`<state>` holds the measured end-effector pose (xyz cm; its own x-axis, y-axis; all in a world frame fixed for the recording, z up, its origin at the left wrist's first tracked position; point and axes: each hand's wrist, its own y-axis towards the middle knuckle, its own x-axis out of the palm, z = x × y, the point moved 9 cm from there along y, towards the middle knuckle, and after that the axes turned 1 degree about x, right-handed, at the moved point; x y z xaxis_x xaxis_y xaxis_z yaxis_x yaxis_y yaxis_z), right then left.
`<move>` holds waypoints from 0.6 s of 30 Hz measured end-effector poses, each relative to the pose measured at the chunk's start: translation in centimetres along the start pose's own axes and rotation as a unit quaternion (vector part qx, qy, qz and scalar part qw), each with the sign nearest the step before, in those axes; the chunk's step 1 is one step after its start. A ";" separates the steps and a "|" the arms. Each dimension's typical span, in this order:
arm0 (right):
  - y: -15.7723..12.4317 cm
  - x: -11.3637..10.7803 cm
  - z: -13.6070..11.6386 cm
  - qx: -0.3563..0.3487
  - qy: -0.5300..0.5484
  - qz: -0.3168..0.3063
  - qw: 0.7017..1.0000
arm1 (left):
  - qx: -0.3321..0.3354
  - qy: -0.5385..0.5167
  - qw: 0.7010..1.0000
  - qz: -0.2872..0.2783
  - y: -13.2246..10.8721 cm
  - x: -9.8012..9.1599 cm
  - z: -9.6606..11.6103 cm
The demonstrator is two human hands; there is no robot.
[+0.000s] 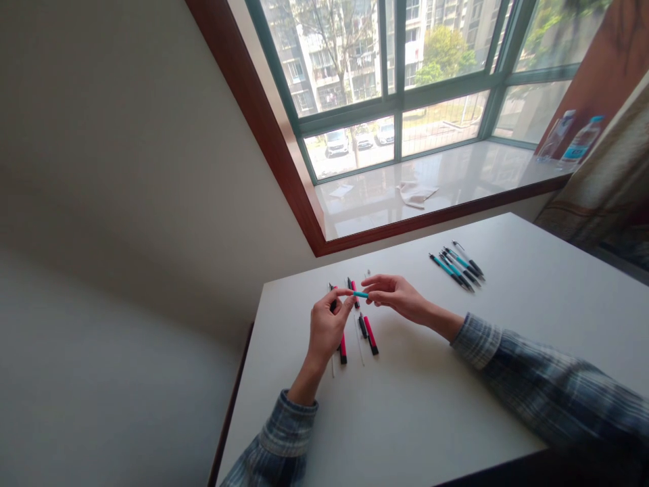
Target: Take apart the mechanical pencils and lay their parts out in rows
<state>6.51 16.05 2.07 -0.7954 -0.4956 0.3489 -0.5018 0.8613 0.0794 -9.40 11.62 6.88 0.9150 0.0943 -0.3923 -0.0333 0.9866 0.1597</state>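
Between my two hands, above the white table, is a small teal pen barrel. My left hand pinches its left end between thumb and fingers. At its right end, the thumb and fingers of my right hand close on it too. Below and around my hands lie pen parts: a red and black barrel, a short black piece, another red and black barrel and thin white refills. My left hand partly covers a further red barrel.
Several assembled pens, teal, white and black, lie grouped at the back right of the table. Behind the table, a window sill carries a crumpled cloth and two plastic bottles. A wall stands left, and a curtain hangs right.
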 end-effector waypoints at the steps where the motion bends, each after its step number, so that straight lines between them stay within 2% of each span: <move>1: 0.0 -0.2 0.0 0.001 -0.003 0.004 1.000 | 0.000 -0.001 1.000 0.001 -0.1 0.0 0.1; 10: -0.1 -0.6 0.4 0.037 0.006 0.003 0.999 | -0.010 0.003 1.000 -0.015 -0.2 0.2 -0.1; 13: -0.1 -1.1 0.4 0.039 0.029 0.027 0.998 | -0.017 0.005 0.999 -0.035 -0.1 0.5 -0.4; 18: -0.1 -1.5 0.0 0.034 0.042 0.055 0.997 | -0.012 0.016 0.999 -0.033 -0.1 0.5 -0.6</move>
<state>7.74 16.68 1.52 -0.8174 -0.3845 0.4290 -0.4364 0.8994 -0.0255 -9.21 11.60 6.15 0.9022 0.0325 -0.4301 0.0166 0.9938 0.1101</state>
